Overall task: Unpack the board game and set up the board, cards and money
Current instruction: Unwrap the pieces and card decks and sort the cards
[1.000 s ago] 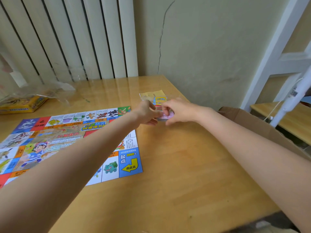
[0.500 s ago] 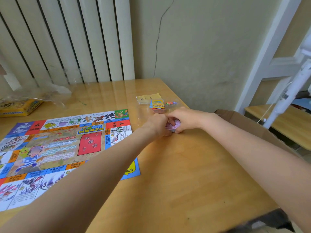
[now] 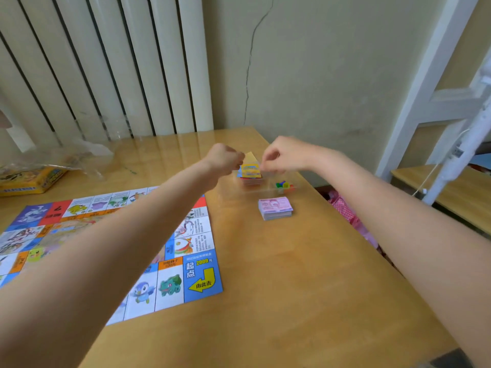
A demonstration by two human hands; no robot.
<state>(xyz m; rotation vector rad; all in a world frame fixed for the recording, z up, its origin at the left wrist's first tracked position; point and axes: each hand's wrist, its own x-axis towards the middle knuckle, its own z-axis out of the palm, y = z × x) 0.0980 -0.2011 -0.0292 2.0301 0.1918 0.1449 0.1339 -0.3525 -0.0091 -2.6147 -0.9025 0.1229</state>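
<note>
The colourful game board [image 3: 202, 274] lies flat on the left of the wooden table [image 3: 292, 288]. A stack of pink paper money [image 3: 275, 207] sits alone to the right of the board. Behind it, a clear plastic bag [image 3: 265, 191] holds a stack of cards [image 3: 249, 174] and small coloured pieces [image 3: 283, 185]. My left hand [image 3: 225, 161] and my right hand [image 3: 283, 157] hover over the cards with curled fingers, each pinching the bag's top on one side. A yellow sheet [image 3: 250, 156] shows between them.
The yellow game box [image 3: 29, 179] and crumpled clear wrapping [image 3: 79, 155] lie at the far left by the radiator. The table's right edge runs close to the money, with pink cloth [image 3: 345, 212] below it. A white frame [image 3: 438, 83] stands on the right.
Both hands have let go of the pink money stack, which now rests on the table. They have lifted and moved back to the bag with the cards.
</note>
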